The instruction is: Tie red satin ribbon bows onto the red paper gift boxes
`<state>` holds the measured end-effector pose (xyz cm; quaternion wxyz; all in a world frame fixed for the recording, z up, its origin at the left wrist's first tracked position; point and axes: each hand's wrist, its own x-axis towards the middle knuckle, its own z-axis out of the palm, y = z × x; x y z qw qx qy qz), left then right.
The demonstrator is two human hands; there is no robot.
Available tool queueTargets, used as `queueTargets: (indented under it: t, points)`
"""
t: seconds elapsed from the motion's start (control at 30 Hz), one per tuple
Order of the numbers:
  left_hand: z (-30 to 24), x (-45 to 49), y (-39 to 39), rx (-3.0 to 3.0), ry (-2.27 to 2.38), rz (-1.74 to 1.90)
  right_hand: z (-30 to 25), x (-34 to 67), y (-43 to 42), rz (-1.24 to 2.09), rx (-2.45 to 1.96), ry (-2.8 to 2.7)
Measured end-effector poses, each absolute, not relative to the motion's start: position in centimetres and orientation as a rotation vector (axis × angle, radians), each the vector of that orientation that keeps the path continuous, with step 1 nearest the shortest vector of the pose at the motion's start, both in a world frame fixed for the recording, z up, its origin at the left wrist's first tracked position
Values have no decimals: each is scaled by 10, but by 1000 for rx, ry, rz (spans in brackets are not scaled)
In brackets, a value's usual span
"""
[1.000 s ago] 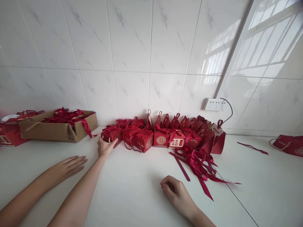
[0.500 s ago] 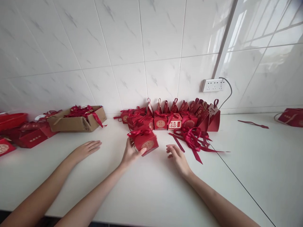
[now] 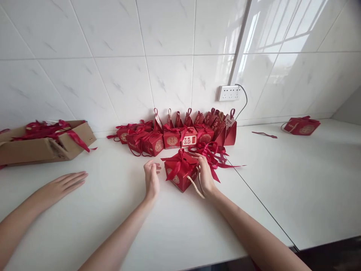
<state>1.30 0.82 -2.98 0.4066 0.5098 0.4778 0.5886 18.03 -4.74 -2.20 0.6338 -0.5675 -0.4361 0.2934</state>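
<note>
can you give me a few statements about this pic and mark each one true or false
1. The right hand has its fingers at the ribbon-tied box. True.
2. The left hand grips that same box. False: the left hand is apart from it, with a gap showing between them.
3. Another person's hand is at the left, over the white tabletop. True.
4. The cardboard box is at the far right. False: the cardboard box is at the left, with red ribbons in it.
5. A socket strip is on the tiled wall. True.
</note>
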Motion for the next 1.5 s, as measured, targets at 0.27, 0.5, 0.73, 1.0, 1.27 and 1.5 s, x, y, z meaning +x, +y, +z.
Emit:
queueTargets:
  t: [0.27,0.5,0.73,1.0,1.27,1.5]
  points:
    - [-32,9,3,1270,978,1320,-12,171,-65,645,-1327,-1203]
    - [-8,3,-2,1215,1029,1342,-9,177,-61,700,-1333,-1090]
    - [-17,0,-6,1635,724,1323,-4,181,-72,422,-1080,-1493]
    - [-20,4,-11,1669,670,1279,-1,178,-73,279,-1135,-1875]
    - [-12,-2,-4,1702,772,1383,-7,178,-73,290,-1124,-1735]
    - [15,-26,15,1385,819,1190,-6,180,-73,115,-1198,-1572]
